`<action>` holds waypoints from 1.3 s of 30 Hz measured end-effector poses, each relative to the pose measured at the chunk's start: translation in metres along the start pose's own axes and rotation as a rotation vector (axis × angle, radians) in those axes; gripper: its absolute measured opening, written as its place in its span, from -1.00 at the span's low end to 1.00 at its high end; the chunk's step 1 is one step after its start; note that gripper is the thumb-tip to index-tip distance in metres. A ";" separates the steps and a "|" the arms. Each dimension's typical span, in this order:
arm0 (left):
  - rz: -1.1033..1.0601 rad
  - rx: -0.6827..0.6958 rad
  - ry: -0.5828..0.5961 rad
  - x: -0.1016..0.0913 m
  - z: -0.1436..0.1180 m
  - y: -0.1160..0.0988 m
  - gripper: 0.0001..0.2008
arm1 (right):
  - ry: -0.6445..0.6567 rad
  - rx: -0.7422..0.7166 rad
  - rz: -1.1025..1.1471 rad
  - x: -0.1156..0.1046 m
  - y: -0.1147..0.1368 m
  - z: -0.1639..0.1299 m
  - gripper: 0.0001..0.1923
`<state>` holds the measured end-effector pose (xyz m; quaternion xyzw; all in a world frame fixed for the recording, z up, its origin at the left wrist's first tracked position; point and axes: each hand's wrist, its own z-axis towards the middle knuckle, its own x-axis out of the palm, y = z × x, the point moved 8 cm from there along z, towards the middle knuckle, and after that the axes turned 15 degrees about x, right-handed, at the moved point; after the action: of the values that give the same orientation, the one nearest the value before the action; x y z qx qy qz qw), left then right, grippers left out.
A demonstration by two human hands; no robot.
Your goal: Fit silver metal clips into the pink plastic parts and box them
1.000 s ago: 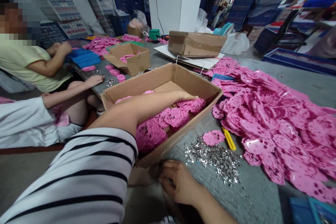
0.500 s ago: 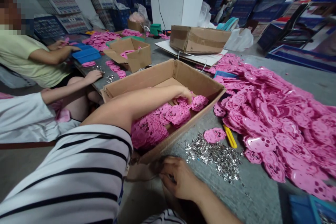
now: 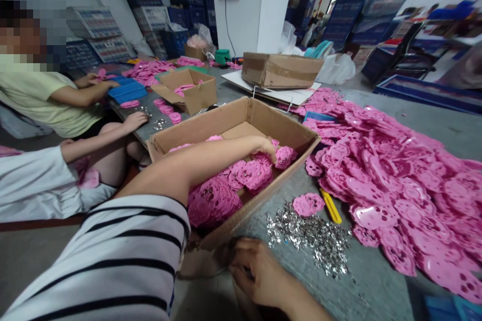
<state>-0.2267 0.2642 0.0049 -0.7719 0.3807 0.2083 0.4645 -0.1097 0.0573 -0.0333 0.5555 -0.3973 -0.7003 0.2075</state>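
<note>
My left hand [image 3: 264, 147] reaches into an open cardboard box [image 3: 226, 115], its fingers curled down over the pink flat pieces [image 3: 252, 173] stacked inside. My striped sleeve [image 3: 124, 256] fills the lower left. My right hand [image 3: 256, 271] sits at the table's near edge, just below the box's front corner, fingers closed; whether it holds anything is hidden. A heap of small silver bits [image 3: 309, 233] lies to its right. Beyond the bits, a single pink piece [image 3: 308, 204] lies beside a yellow tool [image 3: 331, 206].
A large heap of pink pieces [image 3: 395, 170] covers the table's right side. Two other people sit at the left; one person's hand [image 3: 135, 120] rests on the table edge. A smaller open box [image 3: 192, 88], a blue tray [image 3: 128, 90] and a closed box [image 3: 280, 69] stand farther back.
My left hand went from stretched flat over the box to curled down onto the pink pieces, drawing slightly back. My right hand stayed at the table edge.
</note>
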 end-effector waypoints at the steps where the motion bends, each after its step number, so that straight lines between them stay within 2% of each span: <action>1: 0.014 0.005 -0.025 -0.001 0.002 0.000 -0.02 | -0.007 -0.002 0.003 0.000 0.000 0.000 -0.87; 5: 0.082 0.023 -0.127 -0.005 0.008 -0.002 0.12 | -0.035 -0.009 0.009 -0.004 0.001 0.001 -0.86; 9: 0.072 0.020 -0.142 -0.002 0.012 -0.004 0.21 | -0.039 -0.011 0.021 -0.005 0.002 0.001 -0.85; 18: -0.026 0.026 -0.172 0.000 0.009 0.000 0.09 | -0.046 -0.028 0.026 -0.006 0.003 0.000 -0.83; 22: 0.017 -0.011 -0.202 -0.004 0.002 -0.003 0.08 | -0.031 -0.016 0.027 -0.006 0.003 0.000 -0.83; 28: 0.122 -0.043 -0.216 -0.010 0.004 -0.007 -0.08 | -0.034 -0.017 0.019 -0.006 0.001 0.001 -0.83; 39: 0.233 0.014 -0.248 -0.022 0.024 0.008 0.09 | -0.014 -0.006 0.002 -0.003 0.001 0.000 -0.85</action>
<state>-0.2466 0.2915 0.0038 -0.6879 0.4086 0.3518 0.4859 -0.1092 0.0587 -0.0307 0.5496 -0.3972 -0.7051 0.2075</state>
